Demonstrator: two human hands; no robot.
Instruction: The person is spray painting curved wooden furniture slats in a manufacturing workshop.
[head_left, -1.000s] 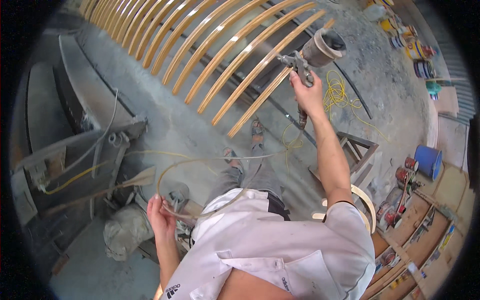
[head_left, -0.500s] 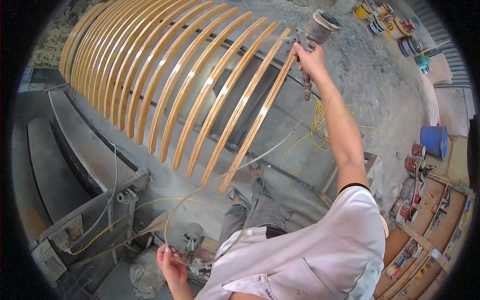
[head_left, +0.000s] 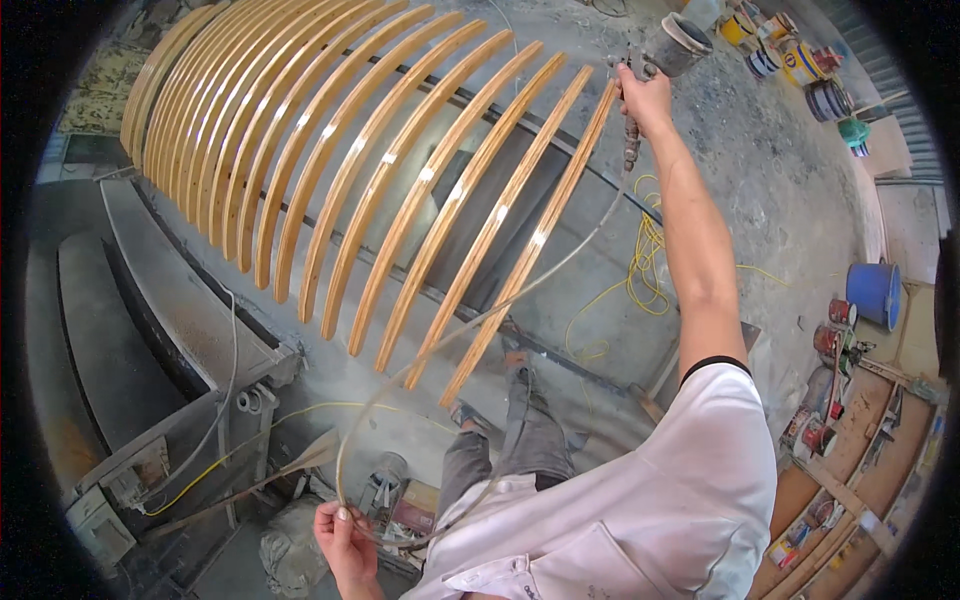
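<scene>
Far right, above the last of the curved wooden slats (head_left: 430,190): right hand (head_left: 645,98) clenched on spray gun (head_left: 640,80), arm at full reach, grey cup (head_left: 678,42) topping the gun. Near left, low by the shirt: left hand (head_left: 345,535) closed round a loop of pale air hose (head_left: 470,330), hose running up to the gun. Noted paint cans (head_left: 790,55) far right, blue bucket (head_left: 875,290) right, yellow cord (head_left: 640,250) on dusty floor.

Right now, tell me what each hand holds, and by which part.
Right hand: spray gun, gripped at its handle below the cup. Left hand: the hose, held at its slack loop.
</scene>
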